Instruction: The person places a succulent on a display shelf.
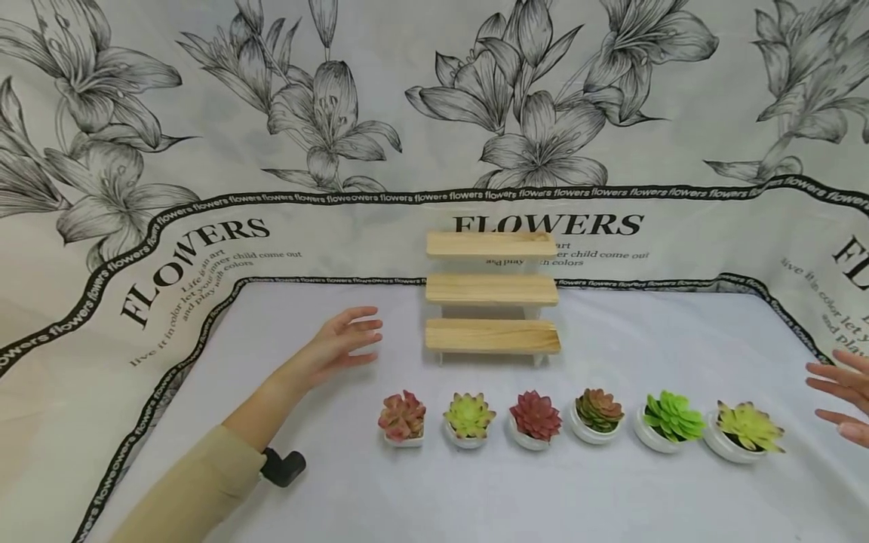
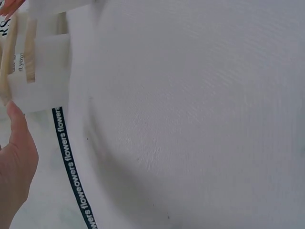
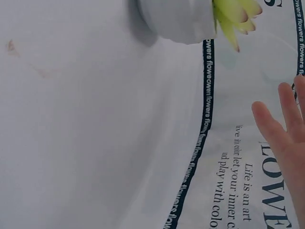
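My left hand (image 1: 342, 341) hovers left of a three-tier wooden stand (image 1: 492, 336), its fingers extended and apart from the wood. At the right edge of the head view, my right hand (image 1: 845, 392) is partly cut off, its fingers spread and holding nothing. Several succulents in white pots form a row in front of the stand: a pinkish one (image 1: 402, 416), a yellow-green one (image 1: 469, 416), a dark red one (image 1: 535, 416), a brownish-green one (image 1: 597, 411), a bright green one (image 1: 674, 417) and a pale yellow-green one (image 1: 750, 427), which is nearest my right hand.
A white cloth (image 1: 339, 498) covers the tabletop. Behind and at both sides rises a floral-printed fabric (image 1: 380, 234) with a black lettered border. A black device (image 1: 284, 467) sits at my left wrist.
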Motion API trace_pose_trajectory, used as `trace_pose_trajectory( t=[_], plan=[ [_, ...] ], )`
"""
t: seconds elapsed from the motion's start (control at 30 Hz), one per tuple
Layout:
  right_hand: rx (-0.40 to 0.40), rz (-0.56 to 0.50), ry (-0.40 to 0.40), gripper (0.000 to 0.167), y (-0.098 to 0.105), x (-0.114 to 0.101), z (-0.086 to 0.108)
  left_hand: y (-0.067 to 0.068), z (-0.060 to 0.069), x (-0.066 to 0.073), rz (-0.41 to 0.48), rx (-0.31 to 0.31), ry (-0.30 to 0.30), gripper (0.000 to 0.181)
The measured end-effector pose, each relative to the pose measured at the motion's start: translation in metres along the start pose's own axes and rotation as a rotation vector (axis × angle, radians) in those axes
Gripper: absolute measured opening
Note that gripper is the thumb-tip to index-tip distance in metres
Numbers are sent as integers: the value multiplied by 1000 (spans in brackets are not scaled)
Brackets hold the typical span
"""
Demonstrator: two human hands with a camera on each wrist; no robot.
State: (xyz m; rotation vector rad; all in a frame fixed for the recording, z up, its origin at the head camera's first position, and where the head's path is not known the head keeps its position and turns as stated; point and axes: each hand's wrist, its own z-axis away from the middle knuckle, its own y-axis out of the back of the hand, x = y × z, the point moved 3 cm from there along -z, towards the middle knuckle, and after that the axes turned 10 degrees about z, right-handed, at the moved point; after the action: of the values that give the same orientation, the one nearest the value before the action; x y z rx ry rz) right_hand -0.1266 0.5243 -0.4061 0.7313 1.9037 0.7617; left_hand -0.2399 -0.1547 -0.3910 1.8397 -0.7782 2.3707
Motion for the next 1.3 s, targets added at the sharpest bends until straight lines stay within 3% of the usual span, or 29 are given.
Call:
trace_pose_trajectory(
  t=[0.17,0.2,0.27,0.47,0.73,0.9,1.17,1.3],
  plan=[
    [-24,-37,-18,97,-6,11,8,-4,-14,-10,26,9,10,65],
    [-24,-28,-20,97,-7,2,7,-5,-17,-12,26,7,16,65],
    [-53,-13,-28,96,-10,11,10,-7,-21,-17,21,0,29,65],
    [-130,6,-135,91,-24,25,18,-15,-29,-24,4,-16,64,62],
    [-238,-56,-186,93,-33,8,18,-23,-36,-29,10,8,83,62],
    [-294,-114,-274,90,-37,-7,18,-26,-42,-31,-5,39,93,60],
    [-376,-70,-378,87,-44,-24,13,-38,-50,-35,-26,-28,96,61],
    [-418,-56,-399,84,-47,-28,9,-41,-51,-36,-16,-16,102,59]
  ],
)
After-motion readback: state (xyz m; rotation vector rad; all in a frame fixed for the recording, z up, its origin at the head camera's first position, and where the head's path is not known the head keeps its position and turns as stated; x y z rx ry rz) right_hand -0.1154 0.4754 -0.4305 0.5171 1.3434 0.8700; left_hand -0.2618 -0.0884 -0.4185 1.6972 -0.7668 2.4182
